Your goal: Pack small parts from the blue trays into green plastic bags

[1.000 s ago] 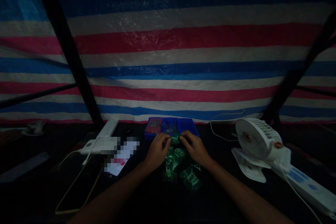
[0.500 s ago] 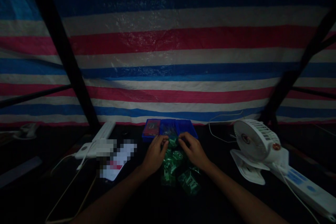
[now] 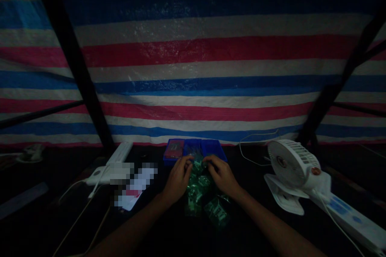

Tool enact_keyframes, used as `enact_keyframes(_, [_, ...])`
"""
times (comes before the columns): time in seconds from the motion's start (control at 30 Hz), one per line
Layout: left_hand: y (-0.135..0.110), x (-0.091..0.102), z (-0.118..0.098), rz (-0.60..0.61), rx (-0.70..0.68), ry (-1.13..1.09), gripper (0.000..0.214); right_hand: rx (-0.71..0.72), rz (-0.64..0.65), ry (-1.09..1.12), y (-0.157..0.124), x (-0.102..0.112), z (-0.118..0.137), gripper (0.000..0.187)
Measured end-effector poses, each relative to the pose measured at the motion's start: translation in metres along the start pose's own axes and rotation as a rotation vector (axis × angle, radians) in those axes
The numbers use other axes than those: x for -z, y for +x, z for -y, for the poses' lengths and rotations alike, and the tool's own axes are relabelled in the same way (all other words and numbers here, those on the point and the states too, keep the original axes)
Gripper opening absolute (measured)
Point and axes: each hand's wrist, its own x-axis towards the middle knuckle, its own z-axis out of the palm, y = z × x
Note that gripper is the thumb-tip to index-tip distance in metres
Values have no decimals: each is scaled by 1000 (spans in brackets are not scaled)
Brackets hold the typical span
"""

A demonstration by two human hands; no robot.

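Both hands work at a small green plastic packet [image 3: 197, 166] held just in front of the blue bins. My left hand [image 3: 180, 174] pinches its left edge between thumb and fingers. On the other side, my right hand [image 3: 221, 172] has its fingertips closed at the packet's upper right edge. Below the hands lies a pile of similar green packets [image 3: 197, 190] with pale contents. One more packet [image 3: 217, 212] rests at the lower right of the pile. The dim light hides what the packets contain.
A blue divided bin [image 3: 214, 150] stands behind the hands, with reddish packs [image 3: 175, 148] in its left part. To the right is a white clip fan [image 3: 291, 164] on a long white power strip [image 3: 352, 219]. A white card [image 3: 135, 192], white power strip [image 3: 119, 156] and cables lie left.
The view has tilted slightly, so everything sits a little lower in the picture. My fingers have shifted only slightly at the green packet; the pile stays as it was.
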Motion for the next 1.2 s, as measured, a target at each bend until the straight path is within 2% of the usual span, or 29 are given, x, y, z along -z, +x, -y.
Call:
enact_keyframes(0.27, [-1, 1, 0, 14, -18, 35, 30, 15, 4, 1, 0, 2, 0, 30])
enact_keyframes(0.57, [1, 2, -3, -8, -43, 57, 28, 24, 36, -46, -1, 4, -3, 21])
enact_keyframes(1.2, [2, 5, -15, 29, -73, 46, 29, 28, -12, -61, 0, 5, 1, 10])
